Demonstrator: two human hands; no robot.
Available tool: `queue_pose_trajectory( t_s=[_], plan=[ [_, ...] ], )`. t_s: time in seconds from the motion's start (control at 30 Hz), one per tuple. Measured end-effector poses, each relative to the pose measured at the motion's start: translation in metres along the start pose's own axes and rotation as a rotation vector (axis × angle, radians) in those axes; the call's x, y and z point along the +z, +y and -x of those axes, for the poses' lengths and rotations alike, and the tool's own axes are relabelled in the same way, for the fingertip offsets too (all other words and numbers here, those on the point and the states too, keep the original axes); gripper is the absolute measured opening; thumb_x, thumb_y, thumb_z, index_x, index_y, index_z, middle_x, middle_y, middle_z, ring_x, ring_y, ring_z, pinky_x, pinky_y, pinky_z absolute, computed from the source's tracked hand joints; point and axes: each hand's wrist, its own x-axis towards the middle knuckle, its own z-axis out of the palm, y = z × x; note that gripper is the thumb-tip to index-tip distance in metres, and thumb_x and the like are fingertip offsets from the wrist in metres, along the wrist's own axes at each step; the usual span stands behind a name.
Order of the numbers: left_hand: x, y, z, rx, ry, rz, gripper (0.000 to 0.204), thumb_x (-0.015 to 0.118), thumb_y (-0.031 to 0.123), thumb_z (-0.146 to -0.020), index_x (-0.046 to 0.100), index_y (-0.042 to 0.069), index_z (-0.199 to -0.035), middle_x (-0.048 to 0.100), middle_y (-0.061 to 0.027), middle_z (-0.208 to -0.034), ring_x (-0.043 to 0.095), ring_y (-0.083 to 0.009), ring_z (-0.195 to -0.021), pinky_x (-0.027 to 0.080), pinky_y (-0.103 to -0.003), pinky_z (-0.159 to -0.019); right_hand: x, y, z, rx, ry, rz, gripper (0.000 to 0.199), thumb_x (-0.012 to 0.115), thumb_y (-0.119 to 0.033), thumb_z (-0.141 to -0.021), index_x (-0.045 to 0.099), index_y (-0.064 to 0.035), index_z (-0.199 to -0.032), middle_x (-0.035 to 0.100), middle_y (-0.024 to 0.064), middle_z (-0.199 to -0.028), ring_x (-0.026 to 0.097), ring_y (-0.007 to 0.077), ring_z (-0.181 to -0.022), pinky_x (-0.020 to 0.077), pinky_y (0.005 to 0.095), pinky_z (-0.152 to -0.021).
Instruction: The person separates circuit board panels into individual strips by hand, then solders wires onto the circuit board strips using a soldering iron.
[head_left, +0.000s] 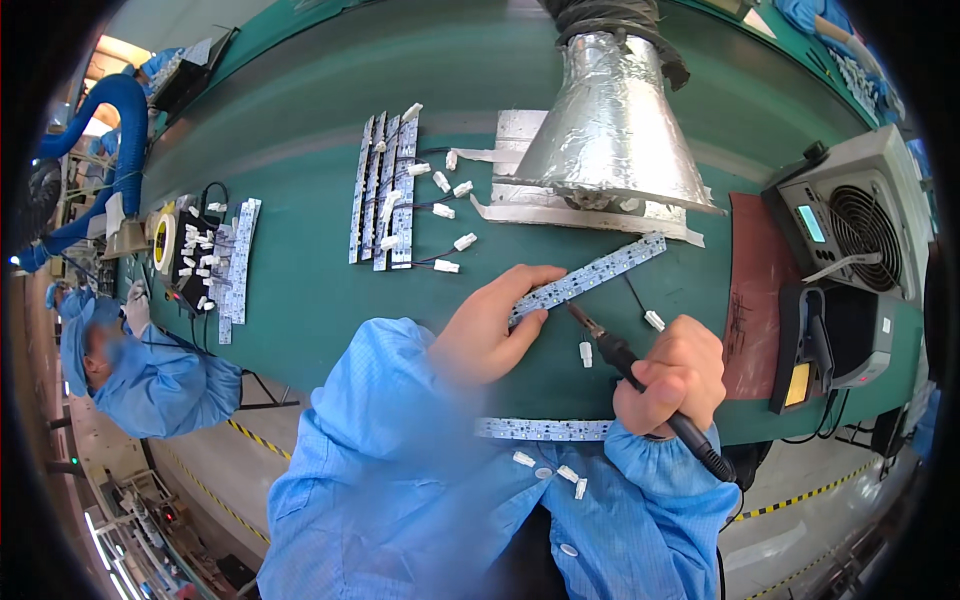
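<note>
My left hand pinches the near end of a long white LED strip board that lies slanted on the green bench. My right hand grips a black soldering iron like a pen, its tip touching the strip near my left fingers. A thin black wire with a white connector runs from the strip, and another white connector lies just below the iron's tip. A second strip lies along the bench edge by my chest.
A foil-wrapped fume hood hangs over the bench behind the strip. Several finished strips with wired connectors lie left of it. A soldering station and iron holder stand right, beside a brown mat. Another person in blue works at left.
</note>
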Motion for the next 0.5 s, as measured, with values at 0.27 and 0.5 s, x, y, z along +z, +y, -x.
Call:
queue_pose_trajectory(
  t_s=[0.27,0.5],
  plan=[
    [0.0019,0.0009,0.0003,0.01,0.019,0.0,0.042,0.056,-0.004,-0.09,0.055,-0.001,-0.132,0.062,-0.0188,-0.116,0.063,-0.0334,-0.107,0.049,-0.037,-0.094,0.0052,0.0011,0.0028,0.0,-0.066,-0.013,0.041,0.046,-0.02,-0.103,0.042,-0.0057,-0.065,0.041,0.0036,-0.049,0.036,0.0155,-0.039,0.0244,0.0314,-0.041],
    [0.002,0.0001,0.0009,0.006,0.021,0.021,0.042,0.056,-0.004,-0.09,0.055,-0.001,-0.132,0.062,-0.0191,-0.116,0.064,-0.0345,-0.107,0.049,-0.038,-0.093,0.0024,0.0007,0.0051,0.029,-0.086,0.013,0.041,0.045,-0.023,-0.105,0.042,-0.006,-0.068,0.043,0.0029,-0.051,0.038,0.0158,-0.039,0.0258,0.0318,-0.041]
  ],
)
